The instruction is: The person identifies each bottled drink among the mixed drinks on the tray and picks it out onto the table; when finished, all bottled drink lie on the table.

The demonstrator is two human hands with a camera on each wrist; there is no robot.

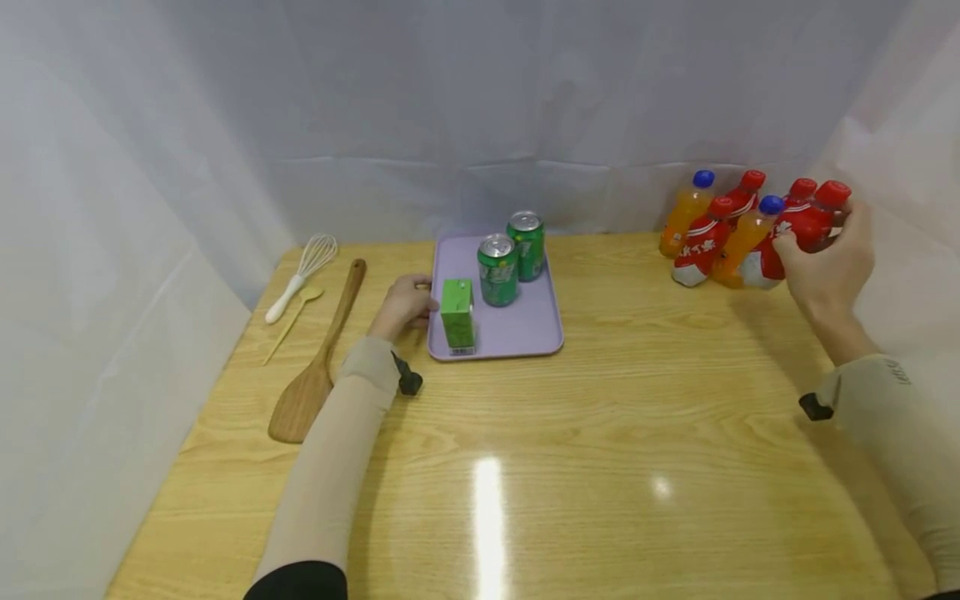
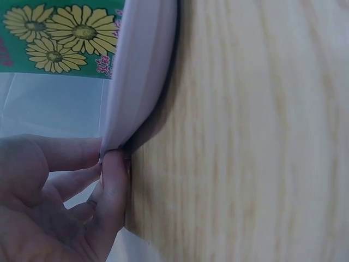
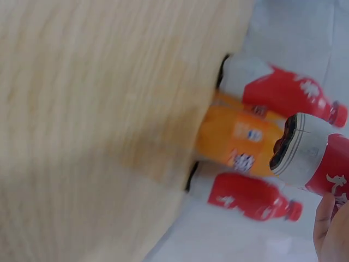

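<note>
My left hand (image 1: 405, 305) pinches the left rim of a lilac tray (image 1: 521, 337) between thumb and fingers; the left wrist view shows the tray wall (image 2: 143, 65) close up. On the tray stand a green drink carton (image 1: 458, 315) and two green soda cans (image 1: 498, 273), (image 1: 528, 244). The carton's side (image 2: 60, 35) bears yellow flowers. Over at the right, my right hand (image 1: 834, 262) grips a red-labelled soda bottle (image 1: 812, 228). In the right wrist view this bottle (image 3: 311, 155) is raised off the table, its dark base showing.
Beside the held bottle stand orange soda bottles (image 1: 686, 218) with blue caps and red-labelled ones (image 1: 703, 246), near the back edge. At left lie a whisk (image 1: 302, 277), a small yellowish spoon (image 1: 292, 323) and a wooden spatula (image 1: 318, 367). White curtains (image 1: 480, 108) surround the wooden table (image 1: 637, 433).
</note>
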